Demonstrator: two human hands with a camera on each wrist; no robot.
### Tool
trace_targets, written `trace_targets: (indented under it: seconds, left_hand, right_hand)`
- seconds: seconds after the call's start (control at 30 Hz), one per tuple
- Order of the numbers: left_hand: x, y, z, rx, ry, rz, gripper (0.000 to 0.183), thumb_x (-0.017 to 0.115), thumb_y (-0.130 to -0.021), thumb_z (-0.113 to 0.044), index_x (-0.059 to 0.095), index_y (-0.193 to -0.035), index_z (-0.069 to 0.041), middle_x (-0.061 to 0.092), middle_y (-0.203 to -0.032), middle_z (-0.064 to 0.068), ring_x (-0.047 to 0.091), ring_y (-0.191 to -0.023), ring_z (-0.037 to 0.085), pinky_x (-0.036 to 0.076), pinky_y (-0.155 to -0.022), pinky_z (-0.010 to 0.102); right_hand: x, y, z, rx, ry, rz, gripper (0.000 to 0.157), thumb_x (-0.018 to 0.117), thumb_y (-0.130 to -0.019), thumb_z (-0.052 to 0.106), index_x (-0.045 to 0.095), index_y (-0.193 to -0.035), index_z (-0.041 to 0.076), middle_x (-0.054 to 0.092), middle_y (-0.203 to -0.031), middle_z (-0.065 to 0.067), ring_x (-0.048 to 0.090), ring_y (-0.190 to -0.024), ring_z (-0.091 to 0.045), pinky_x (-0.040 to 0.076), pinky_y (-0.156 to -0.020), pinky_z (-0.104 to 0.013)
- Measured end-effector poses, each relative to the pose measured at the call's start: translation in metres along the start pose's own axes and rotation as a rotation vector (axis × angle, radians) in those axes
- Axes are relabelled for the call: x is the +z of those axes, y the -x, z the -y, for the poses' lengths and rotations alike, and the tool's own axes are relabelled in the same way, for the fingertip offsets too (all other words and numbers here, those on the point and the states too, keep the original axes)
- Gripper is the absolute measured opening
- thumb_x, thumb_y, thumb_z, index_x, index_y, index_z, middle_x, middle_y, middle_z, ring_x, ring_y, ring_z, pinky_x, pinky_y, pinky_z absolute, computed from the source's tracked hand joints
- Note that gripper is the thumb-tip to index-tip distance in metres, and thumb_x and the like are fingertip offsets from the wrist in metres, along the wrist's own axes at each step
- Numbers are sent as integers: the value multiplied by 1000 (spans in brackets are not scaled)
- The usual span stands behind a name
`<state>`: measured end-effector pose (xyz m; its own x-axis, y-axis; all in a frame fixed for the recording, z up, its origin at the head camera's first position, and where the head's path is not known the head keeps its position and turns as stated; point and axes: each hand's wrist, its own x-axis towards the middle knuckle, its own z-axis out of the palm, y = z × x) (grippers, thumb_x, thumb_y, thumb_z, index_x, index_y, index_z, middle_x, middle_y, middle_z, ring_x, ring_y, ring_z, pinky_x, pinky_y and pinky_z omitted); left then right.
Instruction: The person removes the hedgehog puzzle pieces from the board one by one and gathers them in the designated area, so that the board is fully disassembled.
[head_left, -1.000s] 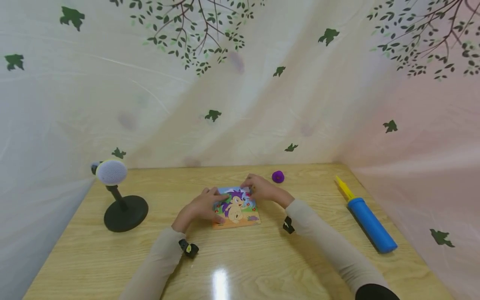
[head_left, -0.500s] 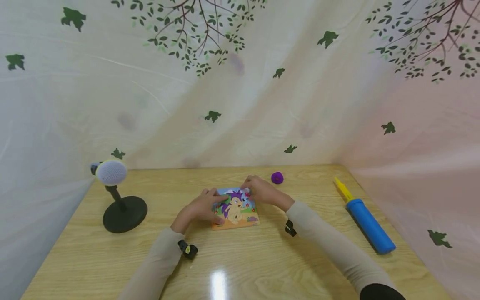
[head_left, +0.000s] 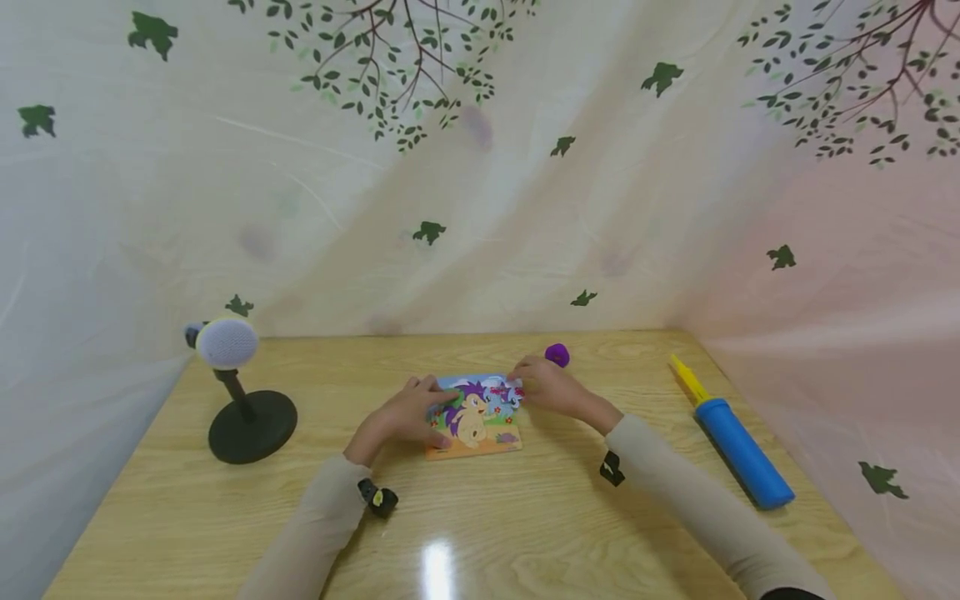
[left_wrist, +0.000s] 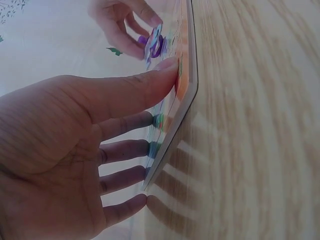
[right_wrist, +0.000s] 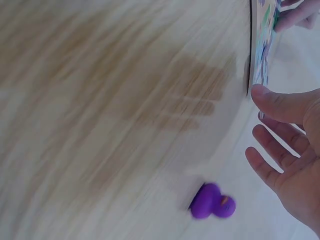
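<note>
A flat picture puzzle point(head_left: 480, 446) showing a purple-haired hedgehog lies on the table. My left hand point(head_left: 408, 412) rests on its left side, fingers spread and thumb on the lower edge; the left wrist view shows the thumb point(left_wrist: 162, 82) on the puzzle's face. At the upper right corner my right hand point(head_left: 555, 387) pinches a small blue and purple puzzle piece point(head_left: 512, 394) between thumb and fingertips. In the left wrist view that piece point(left_wrist: 155, 42) is tilted up from the puzzle. The right wrist view shows my right hand point(right_wrist: 295, 135) beside the puzzle's end point(right_wrist: 260, 55).
Behind my right hand sits a purple rubber duck point(right_wrist: 205, 201). A blue hand pump point(head_left: 742, 454) with a yellow nozzle lies at the right. On the left stands a round white mesh-faced object point(head_left: 227, 344) on a black base point(head_left: 252, 427). A leaf-printed curtain point(head_left: 337, 208) hangs behind the table.
My right hand has drawn back to the right from the puzzle's top edge, bringing a puzzle piece to the right corner. The left hand holds its place.
</note>
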<state>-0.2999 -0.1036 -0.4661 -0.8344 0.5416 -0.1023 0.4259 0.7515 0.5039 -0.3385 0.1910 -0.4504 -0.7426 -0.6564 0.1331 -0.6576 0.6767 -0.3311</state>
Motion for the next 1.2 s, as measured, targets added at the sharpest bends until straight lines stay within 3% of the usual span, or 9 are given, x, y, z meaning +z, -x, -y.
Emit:
trace_targets:
  seconds: [0.17,0.53,1.2]
  left_hand:
    - [-1,-1,-1,-3,4,-4,79,87,-81,-35,53,-150,-16,51,-129,8,40,-113,24,46,-96,47]
    - [-1,1,-1,4,16,2,80,87,-81,-34,52,-150,-14,50,-127,8,39,-111,25,46,-95,46]
    - [-2,3,-3,11,27,4,80,86,-81,-33,52,-150,-13,49,-129,11,40,-113,26,47,-97,50]
  right_hand:
    - [-9,20,-16,62,-35,15,33,76,-85,-2,71,-118,-2,69,-120,-18,57,-123,-41,50,-103,-55]
    - [-24,54,-48,158,-74,20,37,76,-85,-2,69,-121,-5,64,-130,-26,55,-126,-48,44,-107,-61]
    - [-29,69,-86,226,-118,-17,34,75,-83,-7,70,-117,-6,71,-116,-22,65,-107,-38,53,-96,-57]
